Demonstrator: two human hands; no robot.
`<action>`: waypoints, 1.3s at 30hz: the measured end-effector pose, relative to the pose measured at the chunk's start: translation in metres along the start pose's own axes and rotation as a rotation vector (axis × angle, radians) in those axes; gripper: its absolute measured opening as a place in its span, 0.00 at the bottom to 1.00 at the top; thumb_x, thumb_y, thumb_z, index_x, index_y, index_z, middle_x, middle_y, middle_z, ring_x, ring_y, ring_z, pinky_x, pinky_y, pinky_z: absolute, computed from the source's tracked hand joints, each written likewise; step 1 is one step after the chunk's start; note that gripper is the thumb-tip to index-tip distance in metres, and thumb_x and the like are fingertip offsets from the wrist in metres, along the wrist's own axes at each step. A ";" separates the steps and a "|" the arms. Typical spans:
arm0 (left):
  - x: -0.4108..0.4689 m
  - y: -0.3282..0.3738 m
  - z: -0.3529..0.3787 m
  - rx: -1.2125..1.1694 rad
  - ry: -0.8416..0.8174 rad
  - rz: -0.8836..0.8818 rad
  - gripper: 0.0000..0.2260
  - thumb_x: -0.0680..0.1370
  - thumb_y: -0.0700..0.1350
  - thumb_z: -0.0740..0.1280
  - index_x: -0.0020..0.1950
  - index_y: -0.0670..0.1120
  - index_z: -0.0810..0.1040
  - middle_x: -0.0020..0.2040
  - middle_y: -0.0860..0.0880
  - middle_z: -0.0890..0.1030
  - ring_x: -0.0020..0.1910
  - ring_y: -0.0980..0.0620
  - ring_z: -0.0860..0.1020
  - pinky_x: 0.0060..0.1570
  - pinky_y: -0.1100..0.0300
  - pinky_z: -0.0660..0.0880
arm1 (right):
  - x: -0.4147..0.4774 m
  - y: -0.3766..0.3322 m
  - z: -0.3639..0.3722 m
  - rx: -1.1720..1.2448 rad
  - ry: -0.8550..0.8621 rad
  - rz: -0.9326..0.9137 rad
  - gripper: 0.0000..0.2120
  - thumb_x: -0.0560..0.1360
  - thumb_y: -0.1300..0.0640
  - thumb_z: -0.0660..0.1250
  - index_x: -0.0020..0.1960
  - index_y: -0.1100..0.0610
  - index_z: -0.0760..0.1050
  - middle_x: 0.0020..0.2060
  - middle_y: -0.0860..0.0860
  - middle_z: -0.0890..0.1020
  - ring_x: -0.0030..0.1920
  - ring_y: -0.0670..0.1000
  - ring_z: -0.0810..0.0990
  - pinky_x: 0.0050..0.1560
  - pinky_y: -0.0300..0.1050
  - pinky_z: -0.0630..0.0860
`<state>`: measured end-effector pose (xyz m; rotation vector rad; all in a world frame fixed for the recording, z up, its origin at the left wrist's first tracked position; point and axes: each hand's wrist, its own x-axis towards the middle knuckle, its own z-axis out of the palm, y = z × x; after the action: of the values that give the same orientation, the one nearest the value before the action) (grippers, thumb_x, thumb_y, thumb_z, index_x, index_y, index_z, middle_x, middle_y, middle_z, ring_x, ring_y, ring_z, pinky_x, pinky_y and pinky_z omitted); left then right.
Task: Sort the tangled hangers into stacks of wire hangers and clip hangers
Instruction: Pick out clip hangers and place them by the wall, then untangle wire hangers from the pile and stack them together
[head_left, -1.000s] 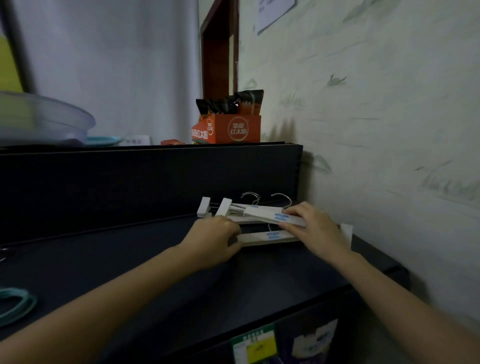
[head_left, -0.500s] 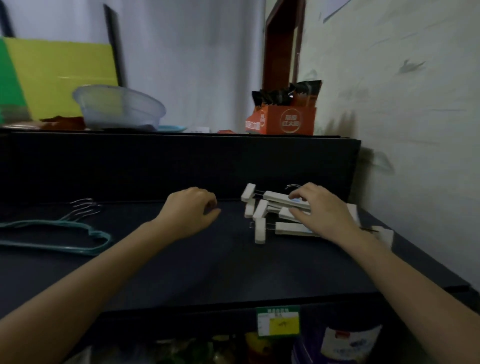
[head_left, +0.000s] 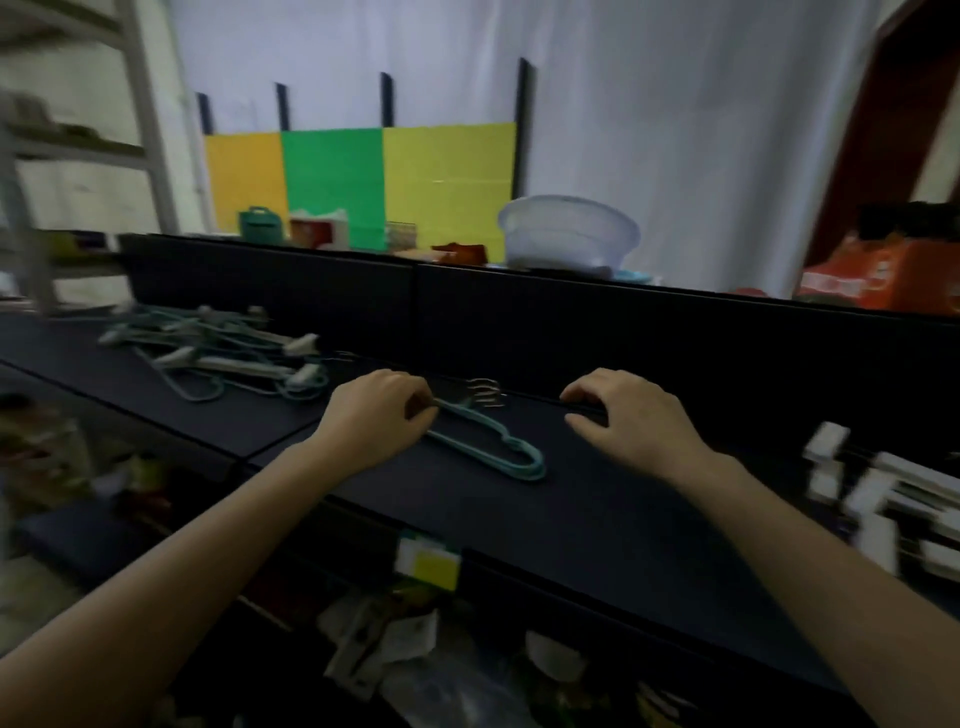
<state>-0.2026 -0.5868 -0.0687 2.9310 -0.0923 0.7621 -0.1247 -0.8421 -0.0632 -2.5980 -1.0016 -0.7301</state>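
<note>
Now the left hand curls over the teal wire hangers on the dark shelf, grip unclear; the right hand hovers half-open, empty.

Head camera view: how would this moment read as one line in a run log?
left hand: on teal wire hangers | right hand: empty, over shelf | tangled pile: far left | white clip hangers: far right

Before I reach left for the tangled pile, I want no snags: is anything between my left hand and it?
Nothing visible: bare dark counter lies between the left hand and the tangled pile.
</note>
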 end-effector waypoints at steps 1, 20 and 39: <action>-0.005 -0.018 -0.004 0.004 0.003 -0.022 0.11 0.78 0.52 0.61 0.54 0.50 0.78 0.50 0.52 0.81 0.48 0.53 0.77 0.40 0.59 0.74 | 0.011 -0.012 0.009 0.011 -0.006 -0.013 0.13 0.74 0.47 0.64 0.58 0.47 0.75 0.53 0.44 0.78 0.54 0.47 0.75 0.45 0.42 0.72; -0.049 -0.305 -0.035 0.083 -0.014 -0.165 0.10 0.77 0.54 0.61 0.52 0.53 0.78 0.51 0.56 0.80 0.50 0.55 0.76 0.36 0.64 0.64 | 0.203 -0.223 0.162 0.176 -0.098 -0.012 0.13 0.75 0.48 0.63 0.59 0.49 0.74 0.55 0.48 0.78 0.54 0.52 0.77 0.45 0.44 0.72; 0.019 -0.498 -0.022 0.053 0.058 -0.177 0.09 0.77 0.53 0.62 0.51 0.52 0.79 0.47 0.56 0.79 0.43 0.58 0.73 0.35 0.62 0.66 | 0.391 -0.303 0.256 0.106 -0.263 0.006 0.15 0.77 0.45 0.60 0.60 0.51 0.73 0.56 0.50 0.78 0.52 0.52 0.77 0.49 0.48 0.75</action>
<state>-0.1536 -0.0907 -0.0870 2.9124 0.1930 0.8316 0.0089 -0.3017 -0.0482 -2.6485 -1.0717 -0.3281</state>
